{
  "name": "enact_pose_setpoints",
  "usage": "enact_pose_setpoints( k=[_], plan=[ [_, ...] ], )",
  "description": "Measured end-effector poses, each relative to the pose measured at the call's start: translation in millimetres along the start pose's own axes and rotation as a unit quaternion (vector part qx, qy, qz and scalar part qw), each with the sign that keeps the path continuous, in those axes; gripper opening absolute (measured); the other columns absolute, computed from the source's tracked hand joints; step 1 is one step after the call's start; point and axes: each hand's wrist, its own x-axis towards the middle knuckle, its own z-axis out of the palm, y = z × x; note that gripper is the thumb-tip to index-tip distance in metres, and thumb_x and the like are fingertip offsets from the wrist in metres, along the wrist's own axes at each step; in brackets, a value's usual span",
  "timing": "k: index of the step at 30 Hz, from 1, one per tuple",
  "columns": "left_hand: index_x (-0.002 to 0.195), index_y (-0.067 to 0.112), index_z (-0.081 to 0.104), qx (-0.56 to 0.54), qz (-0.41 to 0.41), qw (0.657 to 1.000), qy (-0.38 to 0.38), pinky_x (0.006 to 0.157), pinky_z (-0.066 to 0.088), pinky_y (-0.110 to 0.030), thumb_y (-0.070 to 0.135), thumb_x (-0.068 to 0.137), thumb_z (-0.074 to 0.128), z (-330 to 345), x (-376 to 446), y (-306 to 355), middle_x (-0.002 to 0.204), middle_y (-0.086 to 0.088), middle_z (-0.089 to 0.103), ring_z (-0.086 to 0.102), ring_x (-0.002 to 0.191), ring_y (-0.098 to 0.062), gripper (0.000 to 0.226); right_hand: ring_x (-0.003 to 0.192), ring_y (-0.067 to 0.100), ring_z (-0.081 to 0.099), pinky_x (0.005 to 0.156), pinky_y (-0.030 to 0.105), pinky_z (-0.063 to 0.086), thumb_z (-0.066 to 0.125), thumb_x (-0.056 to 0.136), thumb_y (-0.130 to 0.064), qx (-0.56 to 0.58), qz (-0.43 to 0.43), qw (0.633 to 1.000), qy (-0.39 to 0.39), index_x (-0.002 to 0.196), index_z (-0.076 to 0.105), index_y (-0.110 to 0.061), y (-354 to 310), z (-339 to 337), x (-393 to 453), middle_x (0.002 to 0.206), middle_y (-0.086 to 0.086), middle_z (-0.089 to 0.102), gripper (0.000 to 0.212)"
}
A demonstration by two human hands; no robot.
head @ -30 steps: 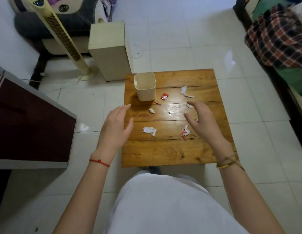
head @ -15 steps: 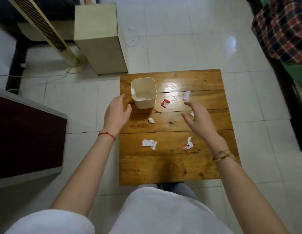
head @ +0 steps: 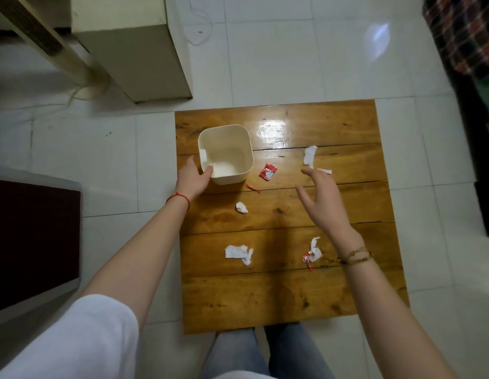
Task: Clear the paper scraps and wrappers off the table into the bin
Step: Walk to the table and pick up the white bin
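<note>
A cream square bin (head: pixel 225 132) stands upright at the far left of the low wooden table (head: pixel 287 296). My left hand (head: pixel 192 179) touches the bin's near-left corner, thumb against its wall. My right hand (head: pixel 324 198) hovers open over the table's right half, fingers spread, holding nothing. Scraps lie scattered: a red wrapper (head: pixel 268 171) right of the bin, a thin red strip (head: pixel 252 188), a small white ball (head: pixel 241 207), a white scrap (head: pixel 309 156) at the far right, a crumpled white piece (head: pixel 238 253) and a white-and-red piece (head: pixel 312 253) nearer me.
A cream box-shaped unit (head: pixel 134 47) and a tower fan (head: pixel 46 42) stand on the tiled floor beyond the table's left. A dark red cabinet top (head: pixel 32 239) is at the left. Plaid cloth (head: pixel 467 36) lies at the far right. My legs (head: pixel 265 351) are at the near edge.
My left hand has reached forward from mid-air to the bin's near-left corner. My right hand has stayed open over the table's right half. My head has tilted further down over the table.
</note>
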Motion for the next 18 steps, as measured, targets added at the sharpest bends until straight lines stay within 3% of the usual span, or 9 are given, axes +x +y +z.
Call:
enact_pose_setpoints(
  k=[6,10,15,18],
  plan=[
    [0.133,0.016,0.046,-0.100,-0.005,0.995,0.006,0.084,0.044,-0.032,0.027,0.089,0.053,18,27,-7,0.127,-0.008,0.059,0.056,0.114,-0.028,0.046,0.126,0.021,0.046,0.107,0.034,0.037,0.057,0.093,-0.023,0.012,0.022,0.999,-0.022,0.131,0.050,-0.011,12,31,11,0.129,0.006,0.056,0.040],
    [0.128,0.014,0.052,-0.118,0.000,0.993,0.022,0.085,0.046,-0.031,0.020,0.095,0.044,24,24,-6,0.123,-0.009,0.059,0.055,0.112,-0.027,0.035,0.126,0.020,0.046,0.107,0.038,0.038,0.056,0.094,-0.024,0.020,0.030,0.999,-0.024,0.131,0.050,-0.012,12,42,11,0.129,0.005,0.056,0.040],
    [0.128,0.011,0.054,-0.114,-0.002,0.993,0.043,0.098,0.048,-0.042,0.017,0.097,0.039,24,10,-5,0.125,-0.012,0.060,0.054,0.116,-0.030,0.035,0.124,0.020,0.048,0.106,0.037,0.039,0.056,0.094,-0.025,0.027,0.030,0.999,-0.011,0.130,0.052,-0.011,9,44,1,0.127,0.005,0.057,0.039],
    [0.130,0.012,0.052,-0.108,0.002,0.993,0.047,0.096,0.048,-0.039,0.019,0.097,0.039,24,-6,-10,0.127,-0.012,0.058,0.053,0.118,-0.030,0.035,0.123,0.020,0.049,0.105,0.037,0.040,0.056,0.094,-0.025,0.022,0.027,0.999,-0.006,0.130,0.051,-0.011,9,41,-11,0.126,0.006,0.058,0.039]
  ],
)
